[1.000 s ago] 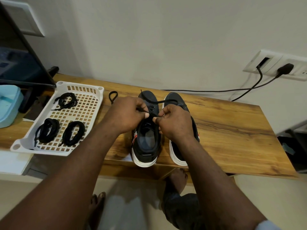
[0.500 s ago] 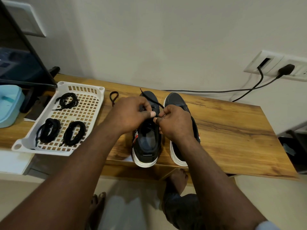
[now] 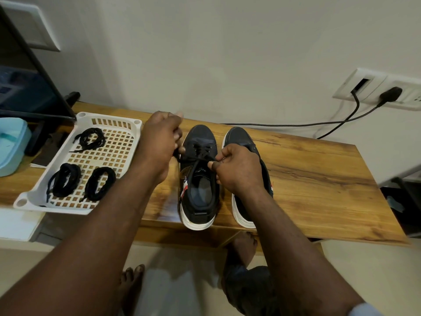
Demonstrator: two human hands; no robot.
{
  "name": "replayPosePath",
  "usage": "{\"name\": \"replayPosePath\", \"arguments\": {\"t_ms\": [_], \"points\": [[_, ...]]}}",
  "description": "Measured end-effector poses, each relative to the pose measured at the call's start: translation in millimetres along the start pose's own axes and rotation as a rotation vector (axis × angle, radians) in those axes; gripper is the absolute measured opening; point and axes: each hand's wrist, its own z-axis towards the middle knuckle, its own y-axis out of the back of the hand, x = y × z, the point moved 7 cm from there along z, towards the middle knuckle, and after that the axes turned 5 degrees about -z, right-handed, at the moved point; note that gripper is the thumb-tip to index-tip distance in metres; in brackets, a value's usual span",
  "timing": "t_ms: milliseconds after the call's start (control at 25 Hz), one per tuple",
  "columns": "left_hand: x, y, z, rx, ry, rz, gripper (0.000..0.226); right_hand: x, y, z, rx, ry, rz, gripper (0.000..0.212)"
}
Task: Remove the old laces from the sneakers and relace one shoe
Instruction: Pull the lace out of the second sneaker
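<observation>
Lace (image 3: pixel 197 156), black, is drawn straight across the upper eyelets of the left-hand sneaker (image 3: pixel 200 192), and I see it gripped at both ends. The left hand (image 3: pixel 159 144) has its fingers curled round the end just off the shoe's left side, and the right hand (image 3: pixel 238 169) pinches the other end between thumb and forefinger at the shoe's right edge. Nearer the toe, a few eyelets are already threaded. This sneaker stands on the wooden table (image 3: pixel 319 179), toe towards the wall and heel slightly over the near edge. The right-hand sneaker (image 3: pixel 241 137) sits just beside it, mostly hidden by the right hand and forearm, so I cannot tell whether it is laced. Left of the left hand lies a white slotted tray (image 3: pixel 79 207) holding three coiled laces (image 3: pixel 65 180), each apart from the others. Past the tray are a pale blue box (image 3: pixel 11 144) and a dark screen (image 3: pixel 29 92). On the wall to the right, a black plug (image 3: pixel 390 94) sits in a socket, and its cable (image 3: pixel 296 124) trails behind the shoes
</observation>
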Motion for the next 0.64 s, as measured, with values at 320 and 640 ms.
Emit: {"name": "replayPosePath", "arguments": {"t_ms": [320, 640], "points": [[20.9, -34.0, -9.2, 0.266, -0.341, 1.410, 0.003, 2.5, 0.6, -2.3, -0.003, -0.001, -0.011, 0.023], [-13.0, 10.6, 1.6, -0.069, -0.054, -0.019, 0.013, 2.6, -1.9, -2.4, 0.006, -0.009, 0.023, 0.021]]}}
